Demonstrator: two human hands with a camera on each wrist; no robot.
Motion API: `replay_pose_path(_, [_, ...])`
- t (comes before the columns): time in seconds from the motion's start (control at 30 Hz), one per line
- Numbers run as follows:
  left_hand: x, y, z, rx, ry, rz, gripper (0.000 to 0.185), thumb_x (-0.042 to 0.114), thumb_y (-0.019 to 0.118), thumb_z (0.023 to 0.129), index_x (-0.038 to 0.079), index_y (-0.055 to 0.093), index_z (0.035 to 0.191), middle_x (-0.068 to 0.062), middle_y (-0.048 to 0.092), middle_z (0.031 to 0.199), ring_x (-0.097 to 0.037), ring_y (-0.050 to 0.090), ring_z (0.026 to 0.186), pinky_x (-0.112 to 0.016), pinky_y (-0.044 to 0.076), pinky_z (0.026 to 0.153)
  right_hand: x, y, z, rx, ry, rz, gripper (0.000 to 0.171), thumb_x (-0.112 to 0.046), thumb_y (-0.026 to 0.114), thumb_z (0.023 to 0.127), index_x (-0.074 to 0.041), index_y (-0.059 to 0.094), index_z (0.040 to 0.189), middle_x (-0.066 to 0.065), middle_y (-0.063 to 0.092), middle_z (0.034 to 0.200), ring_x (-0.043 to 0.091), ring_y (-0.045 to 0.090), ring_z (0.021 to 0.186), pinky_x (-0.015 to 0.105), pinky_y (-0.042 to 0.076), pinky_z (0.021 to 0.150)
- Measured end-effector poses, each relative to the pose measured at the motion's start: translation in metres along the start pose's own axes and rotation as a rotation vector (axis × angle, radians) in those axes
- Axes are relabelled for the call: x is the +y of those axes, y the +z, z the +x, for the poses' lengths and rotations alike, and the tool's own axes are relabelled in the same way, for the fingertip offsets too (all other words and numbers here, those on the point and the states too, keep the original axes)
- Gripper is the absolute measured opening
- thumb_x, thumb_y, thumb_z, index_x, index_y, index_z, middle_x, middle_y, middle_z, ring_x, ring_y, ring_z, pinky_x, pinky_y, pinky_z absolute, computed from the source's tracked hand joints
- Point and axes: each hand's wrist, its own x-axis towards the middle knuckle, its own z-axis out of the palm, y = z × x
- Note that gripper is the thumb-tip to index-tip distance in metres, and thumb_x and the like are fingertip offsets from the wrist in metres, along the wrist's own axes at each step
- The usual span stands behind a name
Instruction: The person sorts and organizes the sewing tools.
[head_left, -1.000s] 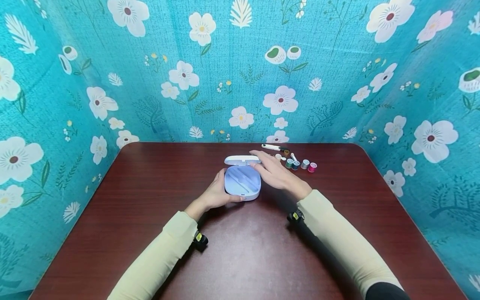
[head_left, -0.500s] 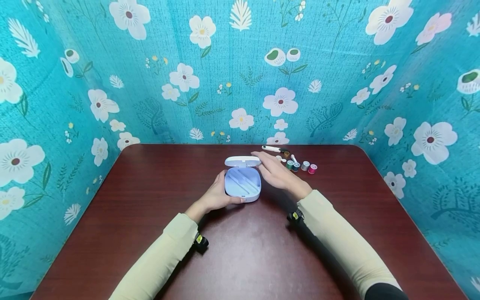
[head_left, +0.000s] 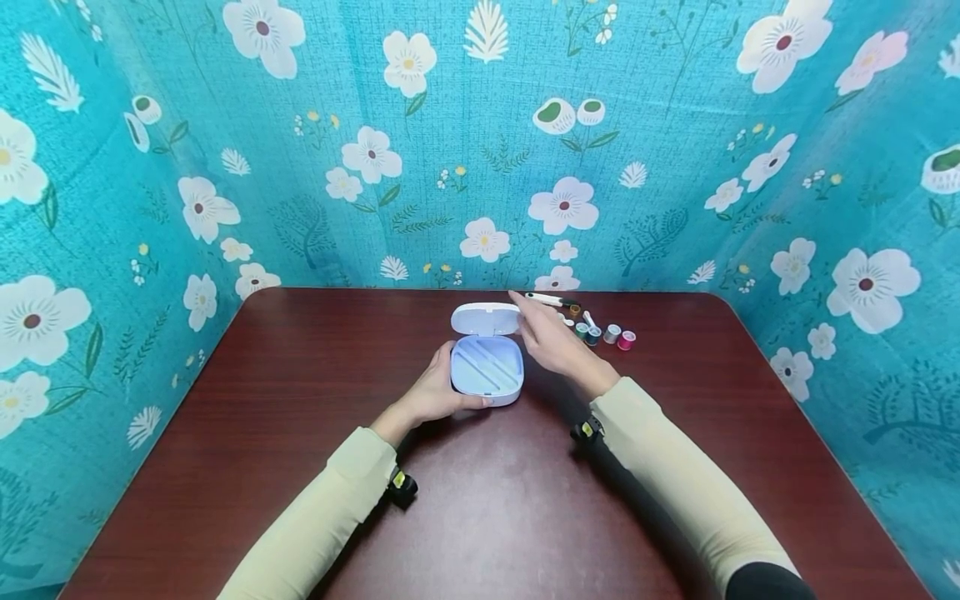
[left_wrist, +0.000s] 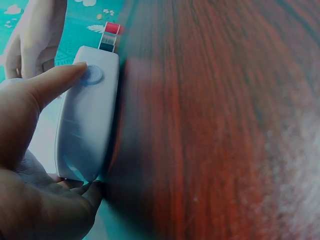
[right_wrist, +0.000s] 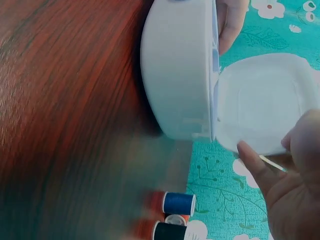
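Observation:
A small light-blue and white plastic case (head_left: 486, 367) stands on the table, its hinged lid (head_left: 483, 320) raised at the back. Diagonal dividers cross its inside. My left hand (head_left: 435, 388) grips the base from the left; its thumb presses by the round button (left_wrist: 92, 75) on the front wall, and fingers reach round the far side. At the lid's right edge, my right hand (head_left: 558, 337) holds the rim between thumb and fingers, as the right wrist view shows. Part of the lid's edge is hidden behind those fingers.
Behind my right hand lie several thread spools, among them a pink spool (head_left: 626, 340) and a blue spool (right_wrist: 178, 203). A white-and-black tool (head_left: 551, 299) lies near the back edge of the brown table (head_left: 330, 333). Floral curtains (head_left: 420, 167) surround the table.
The lid has tilted further back, so more of its inner face shows. My right hand has moved slightly backward with it. The left hand keeps its grip on the base.

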Motion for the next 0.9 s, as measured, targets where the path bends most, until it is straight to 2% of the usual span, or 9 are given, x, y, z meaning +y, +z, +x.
replay_pose_path(0.17, [-0.0002, 0.0002, 0.0005, 0.000, 0.006, 0.007, 0.121, 0.032, 0.098, 0.065, 0.006, 0.024, 0.157, -0.015, 0.039, 0.150, -0.030, 0.043, 0.136, -0.046, 0.035, 0.114, -0.0003, -0.0002, 0.0039, 0.088, 0.009, 0.037, 0.044, -0.004, 0.046, 0.106, 0.003, 0.044, 0.150, 0.023, 0.057, 0.143, 0.034, 0.057, 0.130, 0.049, 0.042, 0.110])
replay_pose_path(0.3, [-0.0018, 0.0003, 0.0033, 0.002, 0.013, 0.009, 0.118, 0.030, 0.098, 0.065, 0.008, 0.025, 0.156, -0.012, 0.041, 0.147, -0.028, 0.044, 0.133, -0.045, 0.037, 0.112, 0.0003, -0.0011, 0.0060, 0.115, 0.016, 0.055, 0.045, 0.000, 0.048, 0.104, 0.004, 0.045, 0.148, 0.023, 0.057, 0.142, 0.036, 0.056, 0.130, 0.050, 0.043, 0.109])
replay_pose_path(0.37, [-0.0007, -0.0003, 0.0038, 0.000, 0.010, 0.012, 0.118, 0.031, 0.098, 0.065, 0.008, 0.025, 0.156, -0.012, 0.041, 0.147, -0.028, 0.044, 0.132, -0.045, 0.037, 0.112, 0.0009, -0.0006, 0.0063, 0.109, 0.027, 0.054, 0.046, 0.002, 0.048, 0.104, 0.005, 0.043, 0.149, 0.024, 0.055, 0.143, 0.036, 0.055, 0.130, 0.050, 0.044, 0.108])
replay_pose_path(0.6, [0.0014, -0.0004, 0.0030, 0.008, 0.006, 0.027, 0.119, 0.031, 0.098, 0.065, 0.006, 0.025, 0.156, -0.015, 0.041, 0.148, -0.029, 0.043, 0.135, -0.046, 0.036, 0.113, 0.0028, 0.0038, 0.0044, 0.043, 0.051, 0.042, 0.056, 0.002, 0.039, 0.103, 0.003, 0.026, 0.158, 0.024, 0.049, 0.138, 0.031, 0.060, 0.113, 0.047, 0.048, 0.098])
replay_pose_path(0.77, [0.0012, 0.0002, 0.0016, 0.007, -0.005, 0.041, 0.120, 0.032, 0.098, 0.065, 0.005, 0.024, 0.156, -0.016, 0.039, 0.150, -0.030, 0.043, 0.136, -0.045, 0.035, 0.114, 0.0053, 0.0041, 0.0038, -0.014, 0.073, 0.015, 0.067, 0.003, 0.044, 0.100, 0.003, 0.017, 0.161, 0.025, 0.037, 0.155, 0.034, 0.047, 0.137, 0.049, 0.039, 0.112])
replay_pose_path(0.83, [0.0012, 0.0003, 0.0011, 0.009, -0.002, 0.050, 0.120, 0.033, 0.098, 0.065, 0.004, 0.025, 0.156, -0.017, 0.040, 0.149, -0.031, 0.044, 0.135, -0.045, 0.036, 0.113, 0.0063, 0.0044, 0.0039, -0.035, 0.092, 0.006, 0.070, 0.004, 0.045, 0.098, 0.002, 0.014, 0.161, 0.024, 0.030, 0.161, 0.034, 0.044, 0.139, 0.049, 0.037, 0.114])
replay_pose_path(0.9, [0.0011, 0.0002, 0.0009, 0.012, 0.006, 0.070, 0.121, 0.034, 0.097, 0.065, 0.003, 0.025, 0.156, -0.018, 0.039, 0.149, -0.031, 0.044, 0.135, -0.045, 0.036, 0.113, 0.0069, 0.0054, 0.0032, -0.055, 0.117, 0.004, 0.072, 0.004, 0.045, 0.097, 0.002, 0.012, 0.162, 0.023, 0.030, 0.161, 0.033, 0.050, 0.133, 0.048, 0.042, 0.110])
